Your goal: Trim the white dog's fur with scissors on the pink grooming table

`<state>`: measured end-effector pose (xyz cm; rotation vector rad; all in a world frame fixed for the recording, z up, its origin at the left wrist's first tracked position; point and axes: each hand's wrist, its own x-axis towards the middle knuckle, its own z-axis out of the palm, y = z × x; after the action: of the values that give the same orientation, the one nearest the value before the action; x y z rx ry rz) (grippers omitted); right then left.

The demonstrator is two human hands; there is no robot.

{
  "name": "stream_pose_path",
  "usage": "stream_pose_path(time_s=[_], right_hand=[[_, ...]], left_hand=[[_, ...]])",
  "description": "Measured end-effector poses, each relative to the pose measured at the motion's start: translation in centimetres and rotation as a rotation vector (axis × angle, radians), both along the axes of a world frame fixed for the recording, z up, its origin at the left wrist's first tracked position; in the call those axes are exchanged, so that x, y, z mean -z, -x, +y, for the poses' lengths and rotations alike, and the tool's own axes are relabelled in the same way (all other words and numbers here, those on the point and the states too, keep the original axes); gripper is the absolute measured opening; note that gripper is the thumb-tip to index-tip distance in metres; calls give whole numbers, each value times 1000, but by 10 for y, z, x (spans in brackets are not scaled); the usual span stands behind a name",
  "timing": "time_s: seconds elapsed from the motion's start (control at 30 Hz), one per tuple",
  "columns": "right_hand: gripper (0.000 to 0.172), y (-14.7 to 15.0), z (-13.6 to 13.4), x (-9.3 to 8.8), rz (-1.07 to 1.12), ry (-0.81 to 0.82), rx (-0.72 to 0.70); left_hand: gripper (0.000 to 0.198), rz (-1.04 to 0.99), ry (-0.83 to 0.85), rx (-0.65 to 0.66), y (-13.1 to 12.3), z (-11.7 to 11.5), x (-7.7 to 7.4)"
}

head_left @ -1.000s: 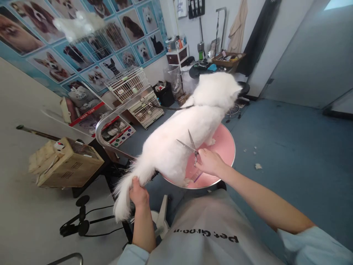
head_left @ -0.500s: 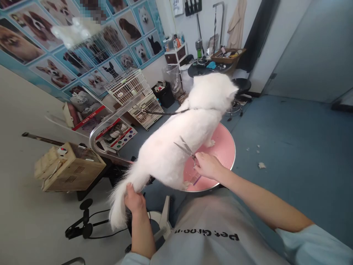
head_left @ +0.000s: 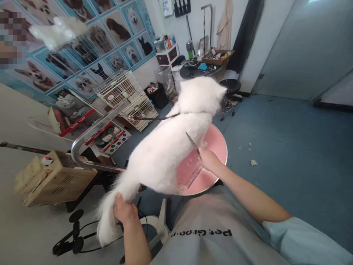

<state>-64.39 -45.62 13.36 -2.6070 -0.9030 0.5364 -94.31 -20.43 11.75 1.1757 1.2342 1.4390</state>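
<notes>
A white fluffy dog (head_left: 171,151) stands on a round pink grooming table (head_left: 213,141), facing away from me. My left hand (head_left: 124,211) is closed round the base of its tail (head_left: 110,215), which hangs off the table's near edge. My right hand (head_left: 208,161) grips silver scissors (head_left: 192,142), blades closed and pointing up-left against the dog's right flank. The same hand also holds a purple comb (head_left: 194,177) that points down toward the table. A dark leash (head_left: 154,118) runs from the dog's neck to a chrome grooming arm (head_left: 88,138).
Wire cages (head_left: 124,94) stand by the poster wall at left. A beige box-shaped machine (head_left: 55,178) sits low at left, with black cables (head_left: 74,239) on the floor. A cluttered table (head_left: 204,66) and black stool (head_left: 230,92) are beyond. Fur tufts (head_left: 253,162) lie on the blue floor.
The scissors' blades have closed and shifted up along the dog's flank. My left hand has stayed on the tail. My view has swung slightly right, sliding everything leftward.
</notes>
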Motion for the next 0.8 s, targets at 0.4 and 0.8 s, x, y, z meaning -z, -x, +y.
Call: stream_pose_path(time_s=[0.4,0.8], right_hand=[[40,-23,2,9,56,-92,93],[30,-30,3,8,75,-187,91]], left_hand=[[42,-165,-17,-94,-11,-7,-19],[23,35,-74,-111,3,3,-6]])
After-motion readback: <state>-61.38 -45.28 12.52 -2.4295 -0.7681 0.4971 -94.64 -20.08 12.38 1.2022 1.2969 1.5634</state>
